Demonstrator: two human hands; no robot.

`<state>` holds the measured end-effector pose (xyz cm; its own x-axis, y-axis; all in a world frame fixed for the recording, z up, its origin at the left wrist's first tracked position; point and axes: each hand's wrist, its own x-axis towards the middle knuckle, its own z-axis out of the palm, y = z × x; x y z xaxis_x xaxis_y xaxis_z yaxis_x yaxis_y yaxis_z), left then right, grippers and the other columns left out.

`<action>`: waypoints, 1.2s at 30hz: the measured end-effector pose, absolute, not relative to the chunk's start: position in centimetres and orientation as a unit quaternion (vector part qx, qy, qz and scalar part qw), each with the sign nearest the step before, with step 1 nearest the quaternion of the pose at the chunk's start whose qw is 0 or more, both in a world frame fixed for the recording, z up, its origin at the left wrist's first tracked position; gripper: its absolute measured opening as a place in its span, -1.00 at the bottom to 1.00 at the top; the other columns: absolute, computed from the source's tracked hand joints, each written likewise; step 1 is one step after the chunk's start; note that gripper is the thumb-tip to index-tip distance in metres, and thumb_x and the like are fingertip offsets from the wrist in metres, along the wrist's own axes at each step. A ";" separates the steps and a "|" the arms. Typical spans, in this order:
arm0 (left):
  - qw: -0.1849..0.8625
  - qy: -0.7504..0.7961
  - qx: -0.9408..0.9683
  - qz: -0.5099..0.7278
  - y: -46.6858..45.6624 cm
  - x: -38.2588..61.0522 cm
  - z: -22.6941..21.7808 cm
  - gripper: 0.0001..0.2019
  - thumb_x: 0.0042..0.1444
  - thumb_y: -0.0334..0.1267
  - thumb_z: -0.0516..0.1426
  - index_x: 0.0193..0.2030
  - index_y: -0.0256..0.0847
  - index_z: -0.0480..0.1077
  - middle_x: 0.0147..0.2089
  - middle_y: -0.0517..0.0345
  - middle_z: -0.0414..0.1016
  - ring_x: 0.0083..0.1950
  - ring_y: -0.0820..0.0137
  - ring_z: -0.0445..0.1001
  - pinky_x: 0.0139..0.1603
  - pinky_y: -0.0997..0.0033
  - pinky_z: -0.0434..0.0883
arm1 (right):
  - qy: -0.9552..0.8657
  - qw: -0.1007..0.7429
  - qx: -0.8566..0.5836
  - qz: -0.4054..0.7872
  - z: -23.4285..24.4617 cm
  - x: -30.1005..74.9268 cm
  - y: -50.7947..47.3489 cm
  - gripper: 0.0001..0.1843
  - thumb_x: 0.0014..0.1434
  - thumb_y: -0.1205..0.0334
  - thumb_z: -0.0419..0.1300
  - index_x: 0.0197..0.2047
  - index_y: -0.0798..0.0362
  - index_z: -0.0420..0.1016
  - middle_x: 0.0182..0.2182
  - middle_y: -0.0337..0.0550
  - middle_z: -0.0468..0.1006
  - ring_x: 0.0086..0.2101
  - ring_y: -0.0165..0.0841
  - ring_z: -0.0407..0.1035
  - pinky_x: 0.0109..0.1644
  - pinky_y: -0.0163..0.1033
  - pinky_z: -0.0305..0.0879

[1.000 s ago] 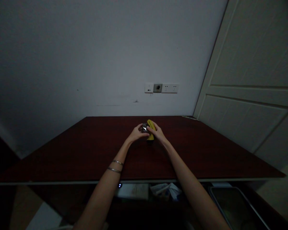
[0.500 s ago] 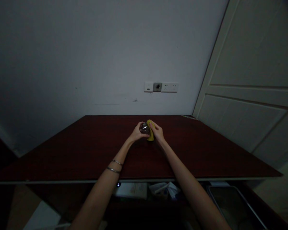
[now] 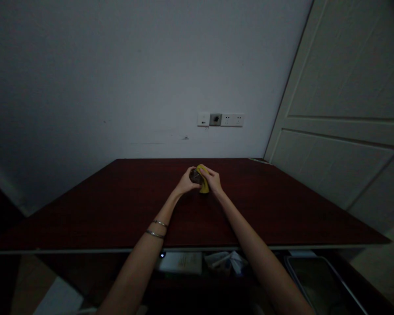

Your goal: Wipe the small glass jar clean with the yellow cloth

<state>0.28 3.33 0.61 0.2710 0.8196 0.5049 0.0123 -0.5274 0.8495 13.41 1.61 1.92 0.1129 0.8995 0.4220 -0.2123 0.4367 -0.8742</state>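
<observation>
My left hand is curled around the side of a small, clear, round glass-like vessel, held above the middle of the table. Whether it is a cup or a jar I cannot make out in the dim light. A yellow cloth is pinched in my right hand and pressed against the vessel's right side. Part of the cloth hangs down below the fingers. Two thin bracelets circle my left forearm.
The dark red table reaches back to a pale wall with socket plates. On the right is a white panelled door. Under the tabletop lie a white box, crumpled packaging and a dark framed tray-like thing.
My right hand and the yellow cloth have shifted slightly left across the vessel, covering more of it. The vessel and left hand have moved a little left too.
</observation>
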 end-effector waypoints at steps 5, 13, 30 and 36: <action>0.361 0.329 0.696 0.527 3.4 0.2 0.5 -0.23 -0.49 -0.50 0.29 0.00 -0.25 0.18 -0.07 0.04 0.35 -0.05 0.27 0.34 0.01 0.24 0.25 | -0.526 0.646 -0.327 0.446 2.1 13.6 2.5 -0.54 -0.16 0.08 0.27 -0.16 0.11 0.49 -0.16 -0.08 0.51 -0.12 -0.20 0.38 0.03 -0.09 0.25; 0.324 0.297 0.723 0.534 3.6 -0.1 0.5 -0.29 -0.38 -0.43 0.27 0.02 -0.29 0.17 0.00 -0.03 0.32 -0.01 0.27 0.33 0.01 0.26 0.26 | -0.676 0.625 -0.312 0.232 2.6 13.1 1.3 -0.68 -0.09 0.08 0.23 -0.22 -0.02 0.53 -0.13 -0.15 0.49 -0.08 -0.28 0.34 0.05 -0.18 0.21; 0.315 0.364 0.690 0.541 3.6 -0.2 0.3 -0.30 -0.40 -0.37 0.30 0.00 -0.25 0.23 -0.05 0.03 0.36 -0.04 0.27 0.35 0.02 0.24 0.26 | -0.676 0.617 -0.316 0.250 2.6 13.3 1.3 -0.64 -0.11 0.07 0.24 -0.20 0.00 0.52 -0.13 -0.15 0.50 -0.05 -0.26 0.32 0.09 -0.16 0.17; 0.313 0.331 0.709 0.539 4.0 -0.3 0.1 -0.23 -0.44 -0.37 0.32 0.03 -0.26 0.19 -0.02 0.00 0.35 -0.02 0.26 0.33 0.03 0.26 0.26 | -0.573 0.655 -0.350 0.346 2.3 13.1 2.1 -0.52 -0.14 0.01 0.24 -0.17 0.13 0.50 -0.17 -0.07 0.52 -0.12 -0.20 0.38 0.01 -0.13 0.27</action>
<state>-0.27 3.96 0.10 0.2007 0.8066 0.5560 0.1313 -0.5845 0.8007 13.10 2.10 2.35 0.1031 0.8544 0.5092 -0.0516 0.5159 -0.8551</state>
